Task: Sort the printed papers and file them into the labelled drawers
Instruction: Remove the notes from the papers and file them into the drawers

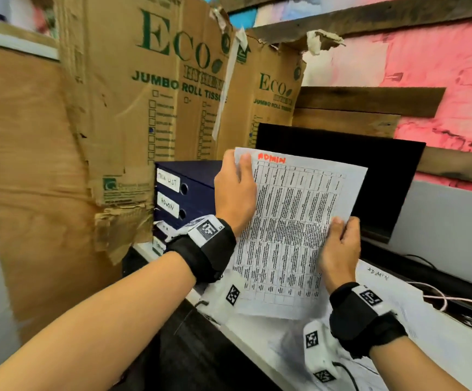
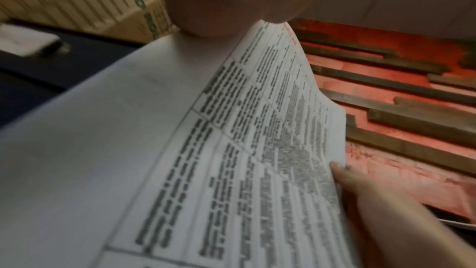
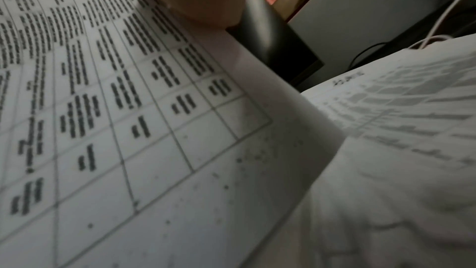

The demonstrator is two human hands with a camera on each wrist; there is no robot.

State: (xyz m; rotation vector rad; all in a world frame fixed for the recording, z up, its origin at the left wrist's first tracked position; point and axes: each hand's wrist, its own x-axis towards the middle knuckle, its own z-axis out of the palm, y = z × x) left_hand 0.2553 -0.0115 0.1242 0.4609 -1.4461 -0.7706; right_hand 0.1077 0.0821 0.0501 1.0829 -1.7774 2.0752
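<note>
Both grips pinch one printed sheet point(image 1: 291, 230) marked ADMIN in red: left hand point(image 1: 236, 193) at its top-left corner, right hand point(image 1: 339, 249) on its lower right edge, fingers hidden behind. It hangs above more papers point(image 1: 398, 320) on the bench point(image 1: 254, 359), covering part of the blue labelled drawers point(image 1: 185, 193); their lowest label is unreadable.

Both forearms reached forward, each with a black strap at the wrist. The left hand point(image 1: 236, 190) was raised higher, thumb pinching toward the fingers behind. The right hand point(image 1: 339, 249) sat lower, thumb likewise pinching.
</note>
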